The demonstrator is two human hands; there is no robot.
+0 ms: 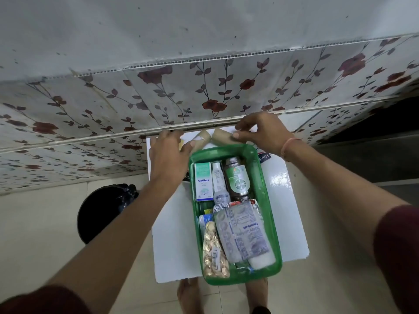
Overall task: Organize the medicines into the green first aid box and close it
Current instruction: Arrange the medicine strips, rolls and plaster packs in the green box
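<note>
The green first aid box (269, 214) lies open on a white tabletop (174, 245), with no lid in view. Inside it are an Optibex carton (203, 184), a white tube (217, 175), a dark Dettol bottle (238, 180), silver Paramol-650 strips (242, 232) and a gold blister strip (212, 252). Two tan bandage rolls lie just behind the box by the wall. My left hand (170, 152) grips the left roll (201, 139) with its thumb. My right hand (265, 132) pinches the end of the right roll (223, 137).
A floral tiled wall (204, 91) rises right behind the tabletop. A round black bin (102, 214) stands on the floor to the left. My bare feet (188, 295) show below the tabletop's near edge. A dark gap opens at the far right.
</note>
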